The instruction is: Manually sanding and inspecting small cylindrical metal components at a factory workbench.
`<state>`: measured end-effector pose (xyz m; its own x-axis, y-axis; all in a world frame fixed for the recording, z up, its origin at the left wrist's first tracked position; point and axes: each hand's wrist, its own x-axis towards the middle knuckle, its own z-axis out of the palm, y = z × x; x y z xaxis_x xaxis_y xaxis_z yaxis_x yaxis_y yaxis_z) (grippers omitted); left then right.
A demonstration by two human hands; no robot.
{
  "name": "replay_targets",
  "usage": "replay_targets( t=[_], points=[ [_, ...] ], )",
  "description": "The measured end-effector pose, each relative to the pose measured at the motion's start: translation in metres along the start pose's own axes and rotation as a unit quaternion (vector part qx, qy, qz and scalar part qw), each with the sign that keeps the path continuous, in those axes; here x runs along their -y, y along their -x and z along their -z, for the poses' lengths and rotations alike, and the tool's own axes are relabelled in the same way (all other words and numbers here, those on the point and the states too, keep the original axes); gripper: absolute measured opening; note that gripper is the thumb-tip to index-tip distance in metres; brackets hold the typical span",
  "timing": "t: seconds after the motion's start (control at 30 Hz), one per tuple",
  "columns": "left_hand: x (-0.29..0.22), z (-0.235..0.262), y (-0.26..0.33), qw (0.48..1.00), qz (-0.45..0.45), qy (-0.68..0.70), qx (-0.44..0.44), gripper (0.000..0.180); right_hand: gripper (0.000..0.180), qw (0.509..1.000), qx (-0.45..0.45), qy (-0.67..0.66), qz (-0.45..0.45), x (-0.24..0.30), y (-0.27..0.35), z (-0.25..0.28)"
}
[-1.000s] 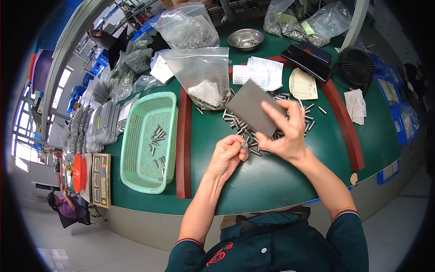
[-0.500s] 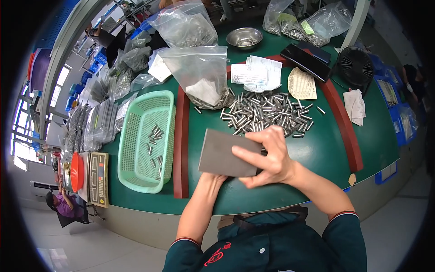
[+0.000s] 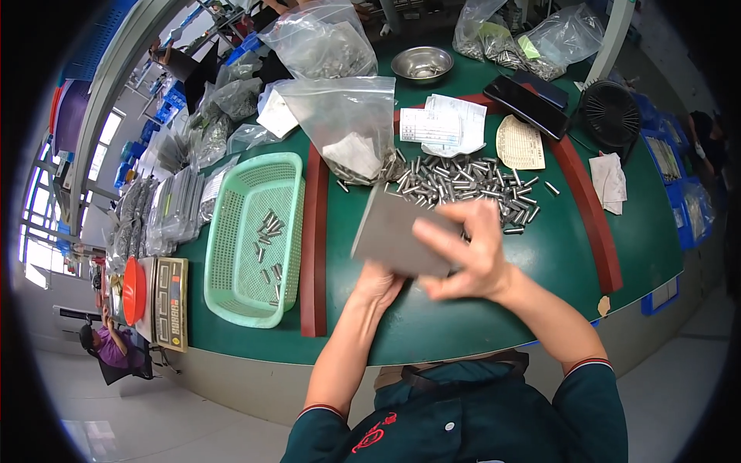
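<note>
Fingers (image 3: 441, 241) of the right hand (image 3: 478, 258) are gripping a flat grey rectangular plate (image 3: 401, 231) by its right part, the index finger laid along the upper face. This plate, a little blurred, is tilted above the green worktop (image 3: 532, 266). It hides the fingers of the left hand (image 3: 384, 284), so I cannot tell how they stand, or if they hold something. One second ago the plate was over the pile of cylindrical metal pins (image 3: 471, 176), and the left hand was pinching one pin in clear view. Now the plate is over the left hand, and the pile lies mostly uncovered just beyond. For the work, I judge that attention has passed from the pile to the left hand. The green basket (image 3: 218, 262) holds a few pins (image 3: 270, 224).
</note>
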<state>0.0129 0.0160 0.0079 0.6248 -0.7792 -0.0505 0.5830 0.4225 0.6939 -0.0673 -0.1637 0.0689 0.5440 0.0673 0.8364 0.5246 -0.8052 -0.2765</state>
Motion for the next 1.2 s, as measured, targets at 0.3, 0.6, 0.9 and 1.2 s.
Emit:
replay_targets(
  t=[0.3, 0.6, 0.9, 1.2],
  points=[
    [0.008, 0.012, 0.002, 0.998, -0.016, -0.062, -0.011, 0.022, 0.062, 1.000, -0.011, -0.017, -0.012, 0.004, 0.000, -0.004],
    [0.004, -0.038, -0.003, 0.976, -0.055, -0.102, -0.184, 0.024, 0.061, 0.998, -0.005, -0.046, -0.040, 0.002, 0.002, 0.001],
    [0.012, -0.028, -0.006, 0.969, 0.067, -0.027, -0.237, 0.018, 0.063, 0.996, -0.008, -0.076, 0.036, 0.019, 0.006, -0.008],
    [0.003, -0.055, -0.010, 0.956, 0.031, -0.039, -0.288, 0.019, 0.063, 0.997, 0.016, -0.073, 0.002, 0.011, 0.007, 0.002]
  ],
)
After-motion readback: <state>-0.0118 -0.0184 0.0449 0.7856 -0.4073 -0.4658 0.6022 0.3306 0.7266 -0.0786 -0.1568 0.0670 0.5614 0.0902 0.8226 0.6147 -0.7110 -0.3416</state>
